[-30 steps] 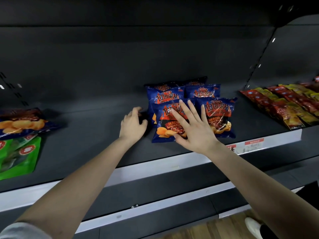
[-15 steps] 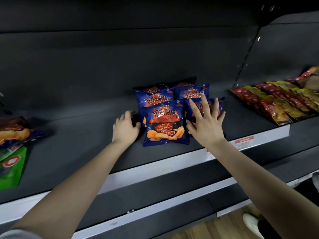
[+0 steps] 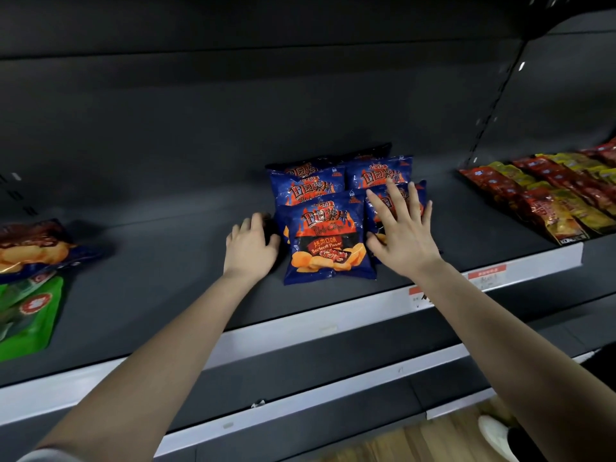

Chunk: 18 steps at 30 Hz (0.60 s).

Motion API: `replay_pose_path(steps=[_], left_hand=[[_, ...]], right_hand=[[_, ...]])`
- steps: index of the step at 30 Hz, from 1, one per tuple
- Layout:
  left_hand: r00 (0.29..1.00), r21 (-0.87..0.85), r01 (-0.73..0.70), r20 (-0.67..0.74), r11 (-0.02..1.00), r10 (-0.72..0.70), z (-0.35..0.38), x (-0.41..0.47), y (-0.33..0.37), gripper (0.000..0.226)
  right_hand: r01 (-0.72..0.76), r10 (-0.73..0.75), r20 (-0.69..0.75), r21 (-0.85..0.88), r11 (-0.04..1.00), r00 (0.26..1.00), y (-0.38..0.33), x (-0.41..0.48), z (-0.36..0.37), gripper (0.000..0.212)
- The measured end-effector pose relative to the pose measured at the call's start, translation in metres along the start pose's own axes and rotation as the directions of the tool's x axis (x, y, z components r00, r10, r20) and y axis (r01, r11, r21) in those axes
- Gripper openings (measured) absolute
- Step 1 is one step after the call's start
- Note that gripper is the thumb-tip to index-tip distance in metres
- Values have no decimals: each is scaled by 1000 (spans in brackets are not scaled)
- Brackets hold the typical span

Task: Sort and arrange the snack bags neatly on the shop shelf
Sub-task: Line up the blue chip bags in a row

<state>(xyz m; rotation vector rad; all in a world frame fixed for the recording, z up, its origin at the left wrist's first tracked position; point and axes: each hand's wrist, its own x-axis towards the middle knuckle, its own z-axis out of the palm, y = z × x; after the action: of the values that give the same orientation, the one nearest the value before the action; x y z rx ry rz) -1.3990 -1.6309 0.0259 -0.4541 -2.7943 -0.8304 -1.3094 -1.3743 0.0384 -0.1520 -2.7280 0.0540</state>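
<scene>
On the dark grey metal shop shelf [image 3: 166, 261], at about twelve o'clock from the wearer, a cluster of blue foil potato-chip bags with orange flame print [image 3: 306, 186] lay flat in two overlapping columns. The front left bag [image 3: 328, 238], marked "Barbecue Flavor", lay nearest the shelf's white price rail [image 3: 300, 325].

The left hand [image 3: 250, 248] rested on the shelf at nine o'clock of that bag, just beside its edge. Its fingers [image 3: 256, 221] were loosely bent and grasped nothing. Their tips seemed to touch the side of the stack, though the shadow there made that hard to judge.

The right hand [image 3: 403, 235] lay palm down on the front right bag [image 3: 420, 195], at three o'clock of the barbecue bag. Its fingers [image 3: 393, 198] were spread straight and released, pressing flat rather than gripping.

Rows of red and yellow snack packets [image 3: 550, 195] filled the shelf at two o'clock, well apart from the blue cluster. At nine o'clock lay a large dark chip bag [image 3: 33, 245], with a green pouch [image 3: 30, 315] partly under its near edge. A red and white price tag [image 3: 486, 271] sat on the rail at four o'clock of the right hand.
</scene>
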Motion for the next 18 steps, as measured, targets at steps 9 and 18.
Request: replay_pose_path(steps=[9, 18], left_hand=[[999, -35, 37, -5, 999, -37, 0, 2, -2, 35], [993, -98, 109, -24, 989, -112, -17, 2, -16, 40]], right_hand=[[-2, 0, -86, -20, 1000, 996, -7, -2, -8, 67], [154, -146, -241, 15, 988, 959, -57, 27, -47, 59]])
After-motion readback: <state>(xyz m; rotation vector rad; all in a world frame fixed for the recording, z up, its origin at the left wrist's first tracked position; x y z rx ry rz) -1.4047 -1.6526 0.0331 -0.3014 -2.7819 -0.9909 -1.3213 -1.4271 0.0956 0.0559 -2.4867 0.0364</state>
